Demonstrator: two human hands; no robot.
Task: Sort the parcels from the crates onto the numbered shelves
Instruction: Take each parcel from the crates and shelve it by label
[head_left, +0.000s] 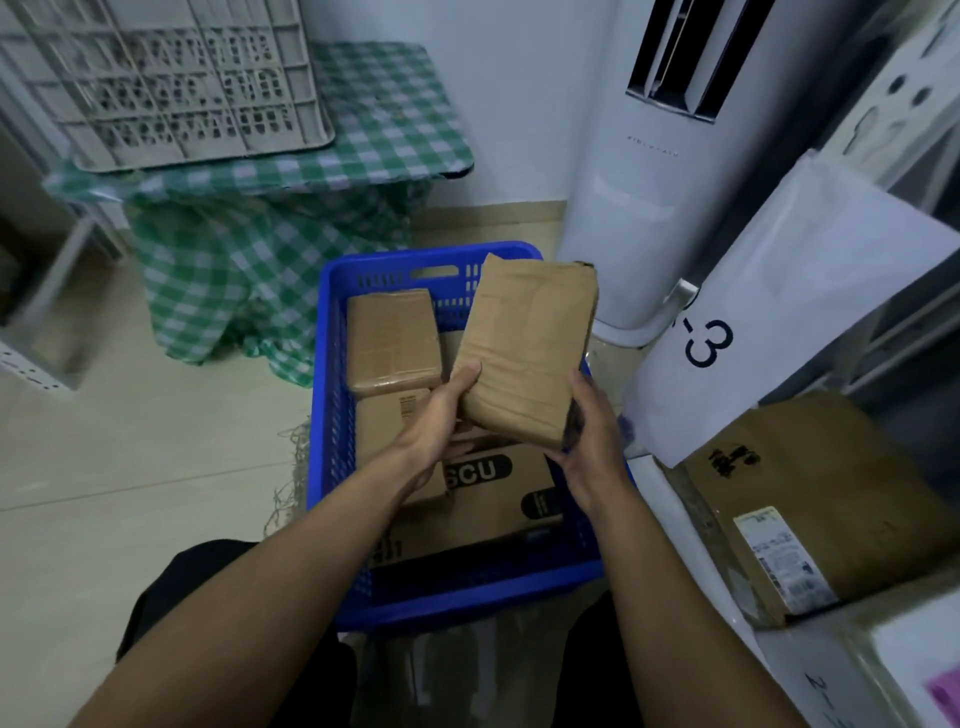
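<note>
A brown taped parcel (530, 348) is held tilted above the blue crate (327, 415). My left hand (441, 415) grips its lower left corner and my right hand (592, 436) grips its lower right corner. Inside the crate lie a taped brown parcel (392, 340) at the far end, a smaller carton (384, 415) under my left hand, and a carton printed "SCU" (493, 504) near me. On the right stands a shelf unit with a white sign (769, 312) that ends in "3" and a cardboard box (815, 499) with a shipping label on a lower shelf.
A grey plastic crate (171, 83) rests on a table covered with green checked cloth (384, 130) at the back left. A tall white air conditioner (665, 171) stands behind the blue crate. Pale floor tiles (130, 467) spread to the left. Another shelf label (831, 696) shows bottom right.
</note>
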